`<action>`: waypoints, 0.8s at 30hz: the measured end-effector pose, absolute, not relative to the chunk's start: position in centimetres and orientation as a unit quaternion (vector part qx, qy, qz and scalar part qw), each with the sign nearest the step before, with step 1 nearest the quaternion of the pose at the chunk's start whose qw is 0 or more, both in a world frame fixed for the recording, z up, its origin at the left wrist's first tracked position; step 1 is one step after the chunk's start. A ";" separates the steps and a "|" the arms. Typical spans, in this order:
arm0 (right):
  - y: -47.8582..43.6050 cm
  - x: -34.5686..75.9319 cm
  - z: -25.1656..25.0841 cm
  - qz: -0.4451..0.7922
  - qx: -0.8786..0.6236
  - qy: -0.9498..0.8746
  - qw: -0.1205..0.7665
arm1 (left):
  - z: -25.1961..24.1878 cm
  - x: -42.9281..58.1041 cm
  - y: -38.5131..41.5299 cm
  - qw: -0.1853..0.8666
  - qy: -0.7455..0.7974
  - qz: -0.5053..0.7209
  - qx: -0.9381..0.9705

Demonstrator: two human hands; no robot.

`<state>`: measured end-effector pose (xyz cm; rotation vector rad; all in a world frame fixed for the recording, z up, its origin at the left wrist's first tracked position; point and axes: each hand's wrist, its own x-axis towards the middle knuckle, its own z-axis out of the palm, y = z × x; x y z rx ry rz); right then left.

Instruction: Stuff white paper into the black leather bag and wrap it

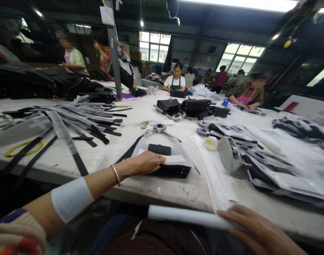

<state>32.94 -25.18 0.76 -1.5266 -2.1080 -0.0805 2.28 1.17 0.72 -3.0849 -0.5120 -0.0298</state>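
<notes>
No writing can be read anywhere. The left hand lies flat, fingers together, on a black bag wrapped in white paper at the near edge of the table. The bag is small, dark, with metal studs. Lower right, the right hand curls its fingers around a white roll, off the table.

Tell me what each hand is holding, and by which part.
The left hand rests flat on white paper over a black bag, gripping nothing. The right hand holds a white roll at its right end.
</notes>
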 end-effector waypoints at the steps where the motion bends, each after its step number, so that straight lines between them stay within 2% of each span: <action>1: -23.1 31.4 0.4 0.006 -0.554 -0.800 0.233 | 1.1 2.5 1.5 0.008 -0.156 -0.001 -0.988; 2: -21.0 29.7 -0.1 0.032 -0.547 -0.805 0.225 | 1.5 2.8 1.9 0.009 -0.148 0.007 -0.989; 4: -17.1 26.3 -1.4 0.015 -0.536 -0.801 0.266 | 2.0 3.2 2.6 0.012 -0.136 0.020 -0.990; 9: -11.6 22.3 -5.3 -0.180 -0.484 -0.791 0.327 | 1.9 3.6 2.8 0.020 -0.135 0.022 -0.990; 13: -10.5 22.3 -7.4 -0.266 -0.496 -0.747 0.355 | -0.6 3.2 0.6 0.036 -0.177 -0.015 -0.983; 18: -10.7 22.3 -8.1 -0.264 -0.521 -0.736 0.342 | -6.1 2.8 -2.3 0.114 -0.270 -0.164 -0.942; 24: -11.6 21.0 -6.0 -0.259 -0.504 -0.742 0.358 | -8.3 2.2 -2.6 0.165 -0.237 -0.255 -0.923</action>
